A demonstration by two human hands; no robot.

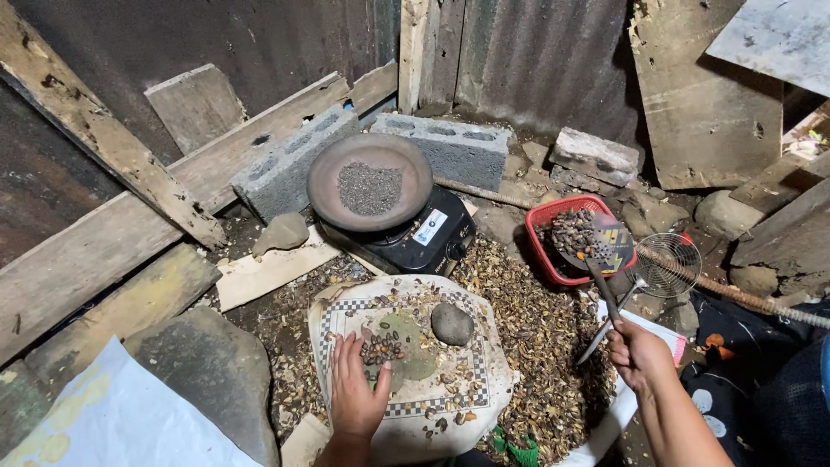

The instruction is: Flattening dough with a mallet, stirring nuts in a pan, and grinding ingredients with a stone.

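head view looks down on a dirt floor littered with dry brown husks, closed in by rusty corrugated sheet and rough grey planks. the left hand (357,393) lies flat, palm down, fingers spread a little and holding nothing, on a grimy white cloth (471,389) with a checked border. its fingertips touch a small heap of dark, glossy seeds (381,349) near the cloth's middle. just right of the heap sits a smooth rounded grey stone (451,323), apart from the hand.

the right hand (638,353) is closed in a fist around the thin handle of a flat scoop (603,251), wrist cocked so the handle slants up and away. the scoop's dark blade rests over the seeds and shells heaped in a red plastic basket (544,253) with slotted walls. a round wire-mesh strainer (667,265) lies just beside the basket, its metal handle running back towards the fist.

behind the cloth a black electric stove (419,239) carries a shallow, dull brown round pan (325,186) with a patch of grey grit in its centre. two hollow concrete blocks (450,147) stand behind it.
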